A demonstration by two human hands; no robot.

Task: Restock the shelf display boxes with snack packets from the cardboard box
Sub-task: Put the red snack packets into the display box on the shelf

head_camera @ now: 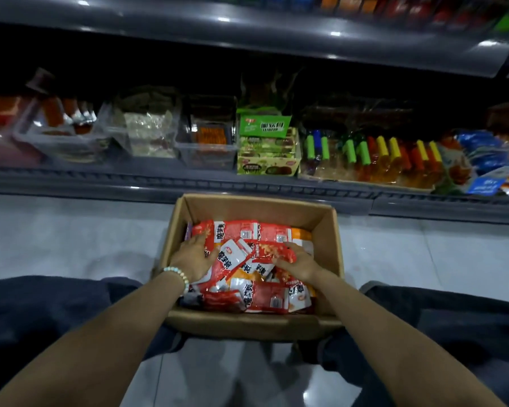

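Observation:
An open cardboard box (pixel 329 242) sits on the floor between my knees, full of red, white and orange snack packets (pixel 256 295). Both hands are inside it. My left hand (pixel 196 258), with a bead bracelet at the wrist, lies flat on the packets at the box's left side, fingers spread. My right hand (pixel 296 261) holds a red packet (pixel 274 252) near the middle, thumb under its edge. On the low shelf ahead stand clear display boxes (pixel 206 154) and a green display box (pixel 266 160).
The bottom shelf's dark rail (pixel 247 186) runs just beyond the cardboard box. To the right lie bottles with coloured caps (pixel 365 160) and blue packets (pixel 488 160). An upper shelf (pixel 247 36) overhangs. Pale floor tiles flank the box; my dark-trousered legs frame it.

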